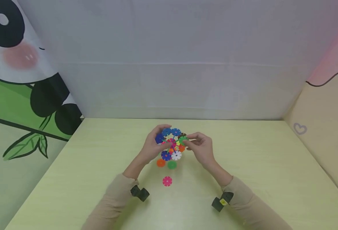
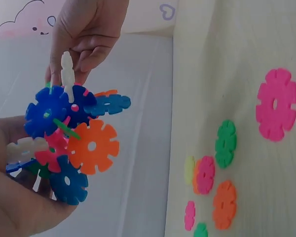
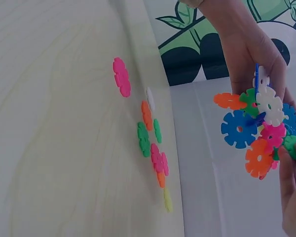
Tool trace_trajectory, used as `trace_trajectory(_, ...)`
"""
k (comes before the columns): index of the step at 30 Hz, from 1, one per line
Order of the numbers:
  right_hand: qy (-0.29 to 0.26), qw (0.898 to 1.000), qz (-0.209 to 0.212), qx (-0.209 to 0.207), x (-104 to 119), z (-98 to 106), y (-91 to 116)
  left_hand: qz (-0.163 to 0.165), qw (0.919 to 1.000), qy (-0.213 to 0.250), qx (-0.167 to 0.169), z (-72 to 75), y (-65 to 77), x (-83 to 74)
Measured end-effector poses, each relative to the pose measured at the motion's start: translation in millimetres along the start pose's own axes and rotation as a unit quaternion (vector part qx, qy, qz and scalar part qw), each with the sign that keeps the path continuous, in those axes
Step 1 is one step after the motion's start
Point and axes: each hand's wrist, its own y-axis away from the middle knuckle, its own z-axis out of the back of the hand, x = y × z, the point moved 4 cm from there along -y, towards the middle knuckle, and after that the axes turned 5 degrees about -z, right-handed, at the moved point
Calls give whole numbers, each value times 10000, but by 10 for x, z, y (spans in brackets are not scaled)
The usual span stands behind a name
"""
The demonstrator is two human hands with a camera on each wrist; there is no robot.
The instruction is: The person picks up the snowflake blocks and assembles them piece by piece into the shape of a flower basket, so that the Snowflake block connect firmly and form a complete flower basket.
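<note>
When viewed from the head camera, locate the right hand (image 1: 202,148) at the right flank of the disc cluster (image 1: 172,142), with thumb and fingertips pinched on a green disc (image 1: 183,140). Locate the left hand (image 1: 153,147) at the opposite flank, clamped on the cluster with thumb across the near side. Treat as the governing relation, by judgement, the side-to-side line between the hands: green disc at the cluster's right edge, directly left of the right hand's fingertips, nearer to the right hand than to the left. Cannot tell whether slotted into a neighbour or merely overlapping. Assign no clear long axis to the cluster; roughly round, irregular at the edges. Note position: raised off the table (image 1: 258,179), between the hands. Note appearance: thin flat discs with notched rims, joined at differing angles, in blue, white, orange, pink and green, with a dark disc (image 1: 182,135) beside the green one. Identify in the left wrist view an orange disc (image 2: 102,148) turned nearly face-on and a white disc (image 2: 67,69) projecting edge-on. Farther out, on the table, find a loose orange disc (image 1: 161,163) near a loose green disc (image 1: 172,164), with a loose pink disc (image 1: 167,181) lower in the head view. In the right wrist view, find also a loose yellow disc (image 3: 167,200).
</note>
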Motion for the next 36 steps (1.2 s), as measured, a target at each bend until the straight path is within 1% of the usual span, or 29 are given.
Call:
trace_trajectory(3, 2, 9999, 95, 37, 9, -1, 4, 93, 9991, 154, -393, -11, -3, 46)
trace_trajectory(5, -80, 9998, 189, 17, 35, 5, 16, 64, 9976, 306, -625, -8, -14, 105)
trace_trajectory(9, -224, 9988, 338, -280, 104, 38, 71, -68, 9936, 402, -1050, 21, -13, 203)
trace_trajectory(11, -236, 9983, 318, -426, 114, 52, 98, -134, 9913, 363, -1262, 38, 4, 201)
trace_trajectory(14, -224, 9983, 171, -516, 95, 50, 127, -265, 9872, 419, -1517, 49, 29, 176)
trace_trajectory(18, -219, 9981, 119, -564, 83, 14, 162, -366, 9847, 457, -1642, 25, 61, 137)
trace_trajectory(23, -198, 9973, 114, -700, 132, -41, 196, -350, 9836, 542, -1686, -24, 100, 109)
trace_trajectory(27, -127, 9963, 8, -849, 148, -62, 214, -377, 9818, 565, -1776, -56, 138, -28)
trace_trajectory(29, -132, 9961, 11, -872, 145, -73, 229, -390, 9805, 471, -1866, -64, 162, -108)
trace_trajectory(32, -184, 9957, 175, -886, 134, -85, 268, -405, 9784, 360, -1994, -72, 193, -177)
trace_trajectory(34, -259, 9948, 364, -912, 136, -90, 295, -428, 9771, 299, -2063, -83, 211, -216)
trace_trajectory(36, -333, 9933, 518, -974, 136, -92, 312, -481, 9764, 327, -2078, -98, 224, -238)
